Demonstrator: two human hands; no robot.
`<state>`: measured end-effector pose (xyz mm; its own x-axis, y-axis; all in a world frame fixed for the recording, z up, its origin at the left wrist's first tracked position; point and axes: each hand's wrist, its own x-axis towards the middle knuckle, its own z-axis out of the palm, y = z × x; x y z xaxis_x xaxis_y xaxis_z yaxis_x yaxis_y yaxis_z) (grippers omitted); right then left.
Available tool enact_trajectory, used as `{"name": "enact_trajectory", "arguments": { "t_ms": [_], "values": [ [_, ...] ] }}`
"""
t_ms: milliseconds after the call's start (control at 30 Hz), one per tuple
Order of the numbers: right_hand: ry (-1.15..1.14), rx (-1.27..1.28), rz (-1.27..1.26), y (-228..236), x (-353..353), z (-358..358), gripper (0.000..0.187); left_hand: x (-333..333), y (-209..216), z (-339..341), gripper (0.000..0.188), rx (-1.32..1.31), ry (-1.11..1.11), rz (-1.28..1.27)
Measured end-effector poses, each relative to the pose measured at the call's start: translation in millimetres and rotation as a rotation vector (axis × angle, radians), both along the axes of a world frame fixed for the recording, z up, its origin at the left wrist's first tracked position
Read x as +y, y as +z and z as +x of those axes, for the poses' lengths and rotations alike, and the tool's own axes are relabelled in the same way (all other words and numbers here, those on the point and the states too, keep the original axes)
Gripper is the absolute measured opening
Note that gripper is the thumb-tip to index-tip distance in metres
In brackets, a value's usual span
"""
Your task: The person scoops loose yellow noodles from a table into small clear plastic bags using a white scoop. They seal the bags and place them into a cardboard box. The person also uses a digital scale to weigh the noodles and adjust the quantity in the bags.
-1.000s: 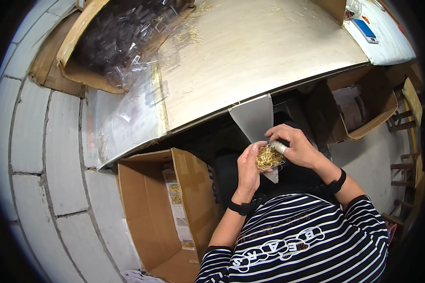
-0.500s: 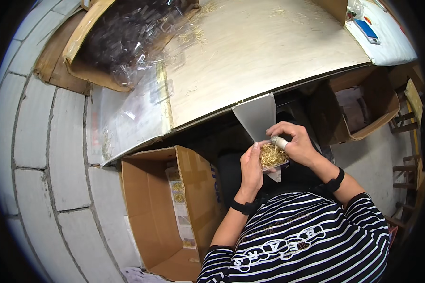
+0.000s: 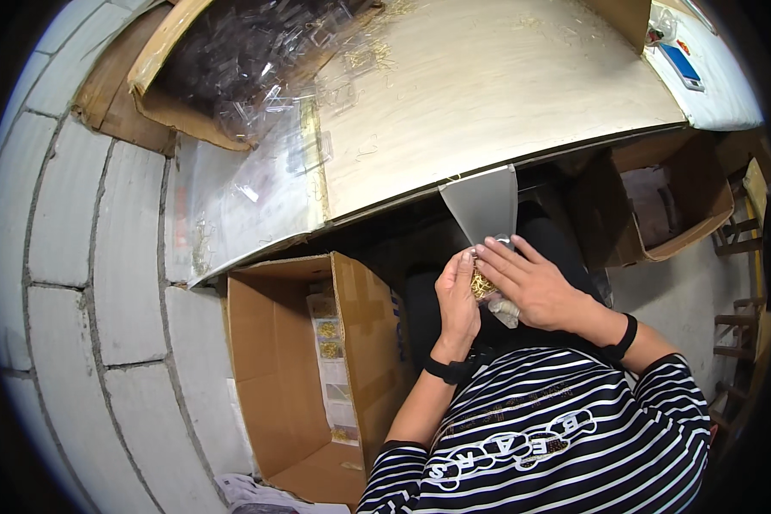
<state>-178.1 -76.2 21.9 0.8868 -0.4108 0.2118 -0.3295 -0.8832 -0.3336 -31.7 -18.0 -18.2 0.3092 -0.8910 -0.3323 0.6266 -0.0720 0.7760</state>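
Note:
My left hand grips a small clear plastic box filled with thin, gold-coloured metal pieces. The fingers of my right hand lie stretched out flat across the top of this box and hide much of it; whether a lid is under them I cannot tell. A pale wrapping covers the right thumb. Just beyond both hands, a grey chute-like sheet hangs from the table edge toward my lap.
Loose gold pieces lie on the pale table. A carton spills clear plastic boxes at the upper left. Filled boxes line the carton at my left. Another carton stands at right, below a blue-and-white device.
My right hand has gone from pinching over the box's far side to lying flat across its top. The left hand keeps its hold. The view has shifted slightly.

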Motion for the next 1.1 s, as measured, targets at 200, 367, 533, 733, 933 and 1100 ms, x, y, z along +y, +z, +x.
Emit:
{"name": "enact_trajectory", "arguments": {
  "t_ms": [200, 367, 533, 733, 933, 1100],
  "values": [
    [-0.032, 0.069, -0.036, -2.1, 2.1, 4.5, 0.064, -0.4, -6.7, 1.2, 0.024, -0.003, 0.026, 0.013],
    [-0.025, -0.236, 0.226, -3.4, -14.8, 0.0, 0.059, -0.8, -20.3, 4.5, 0.025, -0.093, 0.072, 0.038],
    [-0.2, -0.433, 0.518, 1.2, -21.8, -17.8, 0.064, 2.2, 3.5, 8.6, 0.027, 0.008, 0.011, 0.054],
    [-0.077, -0.426, 0.468, -9.4, -18.6, -12.3, 0.062, 3.0, 0.5, 8.4, 0.027, -0.009, -0.031, 0.024],
    [-0.186, -0.459, 0.801, -12.3, -20.7, -3.0, 0.051, 4.7, 3.0, 7.3, 0.025, -0.073, -0.113, 0.026],
    [-0.191, -0.342, 0.458, -16.3, -14.1, 0.9, 0.051, 5.2, -2.1, 8.1, 0.027, -0.042, -0.051, 0.042]
  ]
}}
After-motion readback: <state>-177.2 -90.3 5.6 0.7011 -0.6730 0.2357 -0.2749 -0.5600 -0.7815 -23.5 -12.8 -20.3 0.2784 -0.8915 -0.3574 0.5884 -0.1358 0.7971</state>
